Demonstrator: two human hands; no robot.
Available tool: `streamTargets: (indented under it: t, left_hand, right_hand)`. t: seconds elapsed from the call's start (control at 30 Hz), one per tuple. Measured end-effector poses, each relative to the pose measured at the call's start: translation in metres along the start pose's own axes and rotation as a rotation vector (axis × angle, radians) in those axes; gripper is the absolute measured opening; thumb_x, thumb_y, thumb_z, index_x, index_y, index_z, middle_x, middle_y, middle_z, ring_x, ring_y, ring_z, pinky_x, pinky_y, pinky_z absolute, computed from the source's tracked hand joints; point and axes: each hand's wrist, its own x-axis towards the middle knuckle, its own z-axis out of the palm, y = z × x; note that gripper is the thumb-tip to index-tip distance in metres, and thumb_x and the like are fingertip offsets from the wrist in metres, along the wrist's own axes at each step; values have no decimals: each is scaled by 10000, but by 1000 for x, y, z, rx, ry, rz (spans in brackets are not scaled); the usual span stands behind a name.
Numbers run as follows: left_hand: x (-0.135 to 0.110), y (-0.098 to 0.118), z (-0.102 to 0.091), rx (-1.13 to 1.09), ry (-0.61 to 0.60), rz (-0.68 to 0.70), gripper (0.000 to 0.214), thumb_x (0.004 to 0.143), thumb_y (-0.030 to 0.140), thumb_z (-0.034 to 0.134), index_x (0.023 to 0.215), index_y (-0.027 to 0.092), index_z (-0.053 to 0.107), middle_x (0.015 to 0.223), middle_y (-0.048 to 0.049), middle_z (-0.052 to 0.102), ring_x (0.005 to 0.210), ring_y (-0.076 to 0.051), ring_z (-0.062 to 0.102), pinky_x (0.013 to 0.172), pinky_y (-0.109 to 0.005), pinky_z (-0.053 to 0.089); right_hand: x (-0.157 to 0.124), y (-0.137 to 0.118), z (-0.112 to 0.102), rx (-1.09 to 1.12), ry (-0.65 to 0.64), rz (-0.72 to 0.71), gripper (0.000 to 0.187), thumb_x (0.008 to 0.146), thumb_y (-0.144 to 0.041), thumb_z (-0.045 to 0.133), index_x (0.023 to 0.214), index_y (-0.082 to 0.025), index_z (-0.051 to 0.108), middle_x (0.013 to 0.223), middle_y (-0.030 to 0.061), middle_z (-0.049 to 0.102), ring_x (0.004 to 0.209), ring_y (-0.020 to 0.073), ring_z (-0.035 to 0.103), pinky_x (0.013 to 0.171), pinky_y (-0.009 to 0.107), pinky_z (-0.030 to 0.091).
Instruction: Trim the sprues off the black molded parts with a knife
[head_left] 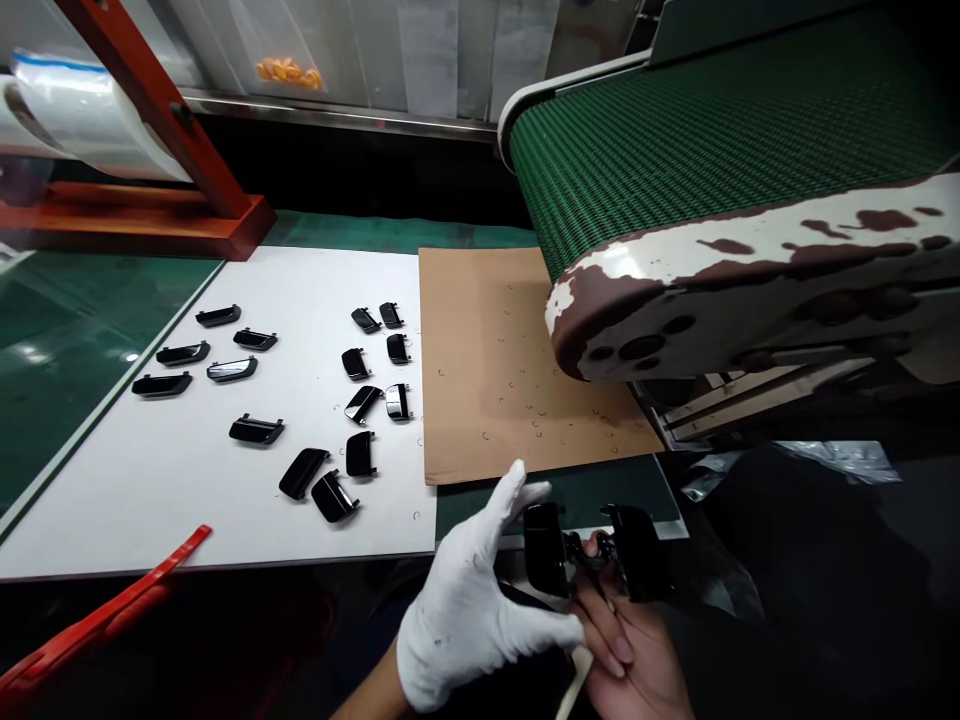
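At the lower right my bare right hand (622, 640) pinches the thin black stem between two glossy black plastic pieces, a left one (546, 550) and a right one (637, 552). Beside them, my white-gloved left hand (480, 590) is open, with thumb and fingers spread around the left piece; I cannot tell whether they touch it. Several similar black pieces lie loose on the white board (187, 480), among them a curved one (334, 497) near its front and a narrow one (256, 430) further left.
A brown cardboard sheet (487, 400) dotted with small curved scraps lies right of the white board. A green conveyor belt (720, 140) with a chipped white frame overhangs it. Back left stands an orange stand (240, 225) with a plastic film roll (97, 110). A red strip (112, 610) crosses the front left.
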Motion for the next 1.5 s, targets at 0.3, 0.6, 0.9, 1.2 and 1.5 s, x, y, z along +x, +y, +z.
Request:
streamTargets:
  t: [0.3,0.6,0.9,1.2,1.5]
  left_hand:
    - [2,-6,-6,136,-17,116,1187,578,193,904,1509,328,180,1302,-50,605,1202,-248,586,1004,-396,512]
    - [4,6,-22,451,-72,293,1090,677,311,871,1499,354,156,1266,-46,625,1105,-224,634,974,-373,520]
    - [7,18,-32,678,-183,368,926,754,346,798,1477,274,225,1280,-86,630,1090,-258,628,946,-401,515]
    - [15,27,-28,784,-317,341,792,792,359,749,1425,196,302,1101,-88,695,966,-252,667,881,-386,523]
    - [13,24,-27,776,-342,297,845,753,336,793,1428,176,311,1098,-85,696,966,-253,658,889,-386,517]
  right_hand:
    - [-3,3,11,-86,77,-55,273,568,-252,905,693,-197,669,502,-110,506,360,-32,4,283,71,184]
    - [-6,1,12,-246,112,-129,207,579,-305,893,623,-207,715,388,-91,411,339,-16,125,319,125,184]
    - [-9,-2,20,-405,205,-178,353,449,-418,925,610,-184,715,580,1,623,301,-28,272,334,158,180]
    - [-7,-6,15,-507,261,-174,152,502,-190,777,650,-182,745,372,-42,503,295,3,227,339,166,130]
    - [-10,-7,14,-552,266,-177,96,509,-152,686,601,-169,711,346,-57,465,300,5,224,357,178,127]
